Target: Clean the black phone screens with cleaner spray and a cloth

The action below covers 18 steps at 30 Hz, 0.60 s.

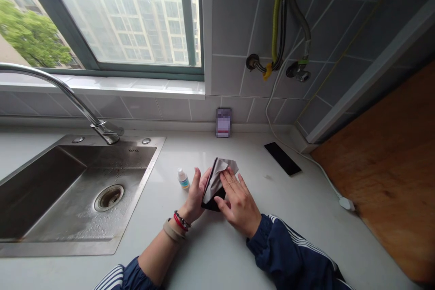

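My left hand (195, 197) grips a black, flat, phone-shaped object (212, 204) by its left side, holding it tilted above the counter. A thin greyish-white cloth (217, 178) covers most of its upper face. The fingers of my right hand (239, 199) press the cloth against that face, while the thumb lies near the object's lower part. What the cloth covers is hidden. Just left of my left hand stands a small white bottle (183, 179) with a white cap and a blue and yellow label.
A steel sink (118, 231) with a curved faucet (68, 93) lies to the left. A phone with a lit screen (223, 122) leans on the back wall. To the right lie a black phone-like slab (282, 158) and a white cable with a plug (346, 204), near a wooden board (390, 176).
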{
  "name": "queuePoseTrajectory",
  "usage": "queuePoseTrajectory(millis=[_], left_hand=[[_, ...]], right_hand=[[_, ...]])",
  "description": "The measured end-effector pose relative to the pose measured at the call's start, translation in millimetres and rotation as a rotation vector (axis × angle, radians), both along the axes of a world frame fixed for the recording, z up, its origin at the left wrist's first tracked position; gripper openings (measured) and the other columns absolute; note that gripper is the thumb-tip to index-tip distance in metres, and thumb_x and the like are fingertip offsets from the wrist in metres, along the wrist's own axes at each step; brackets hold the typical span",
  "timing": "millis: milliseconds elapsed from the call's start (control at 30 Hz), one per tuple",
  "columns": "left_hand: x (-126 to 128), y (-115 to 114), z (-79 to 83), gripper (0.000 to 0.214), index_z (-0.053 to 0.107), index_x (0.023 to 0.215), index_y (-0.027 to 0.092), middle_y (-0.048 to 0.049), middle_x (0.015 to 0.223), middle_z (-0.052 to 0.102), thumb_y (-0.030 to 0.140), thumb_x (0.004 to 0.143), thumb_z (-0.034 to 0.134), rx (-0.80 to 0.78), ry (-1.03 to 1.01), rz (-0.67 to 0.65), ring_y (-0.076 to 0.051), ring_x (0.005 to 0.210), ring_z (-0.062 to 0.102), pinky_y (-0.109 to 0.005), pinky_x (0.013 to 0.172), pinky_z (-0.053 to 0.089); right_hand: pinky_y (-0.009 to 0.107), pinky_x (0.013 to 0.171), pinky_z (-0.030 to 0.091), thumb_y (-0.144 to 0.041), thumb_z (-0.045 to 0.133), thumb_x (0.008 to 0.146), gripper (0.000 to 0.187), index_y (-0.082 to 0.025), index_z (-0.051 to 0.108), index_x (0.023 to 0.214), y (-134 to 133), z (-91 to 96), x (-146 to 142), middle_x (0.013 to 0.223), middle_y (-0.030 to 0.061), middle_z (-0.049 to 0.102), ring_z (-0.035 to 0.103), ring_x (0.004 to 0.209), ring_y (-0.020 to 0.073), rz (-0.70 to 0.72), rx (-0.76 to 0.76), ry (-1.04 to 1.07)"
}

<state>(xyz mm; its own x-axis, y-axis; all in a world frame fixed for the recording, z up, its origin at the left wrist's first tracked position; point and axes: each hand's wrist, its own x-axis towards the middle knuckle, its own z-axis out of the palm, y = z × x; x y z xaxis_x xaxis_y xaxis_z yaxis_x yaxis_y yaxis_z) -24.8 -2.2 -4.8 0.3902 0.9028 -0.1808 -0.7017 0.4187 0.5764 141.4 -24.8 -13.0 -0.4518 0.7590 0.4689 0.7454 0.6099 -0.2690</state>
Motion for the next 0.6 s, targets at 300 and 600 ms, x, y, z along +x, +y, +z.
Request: queuePoseTrajectory(millis=[300,600], left_hand=[[-2.5,1.2,3.2,0.080,0.047,0.152,0.021,-0.0130,0.136,0.067,0.074,0.092,0.047,-0.067,-0.016,0.033,-0.035,0.131,0.059,-0.051,0.116,0.040],[-4.0,6.4,8.8,0.083,0.039,0.156,0.016,-0.0162,0.137,0.066,0.072,0.095,0.039,-0.014,-0.127,-0.031,-0.036,0.129,0.061,-0.050,0.117,0.037]], right_hand=[[0.062,0.121,0.032,-0.041,0.057,0.099,0.077,-0.006,0.026,0.160,-11.8,2.0,-4.6,0.164,0.0174,0.030,0.022,0.155,0.0349,0.181,-0.017,-0.109],[0.062,0.124,0.025,-0.037,0.056,0.098,0.059,-0.008,0.048,0.149,-22.1,4.3,-4.3,0.158,0.0146,0.044,0.029,0.153,0.0323,0.233,-0.003,-0.073]])
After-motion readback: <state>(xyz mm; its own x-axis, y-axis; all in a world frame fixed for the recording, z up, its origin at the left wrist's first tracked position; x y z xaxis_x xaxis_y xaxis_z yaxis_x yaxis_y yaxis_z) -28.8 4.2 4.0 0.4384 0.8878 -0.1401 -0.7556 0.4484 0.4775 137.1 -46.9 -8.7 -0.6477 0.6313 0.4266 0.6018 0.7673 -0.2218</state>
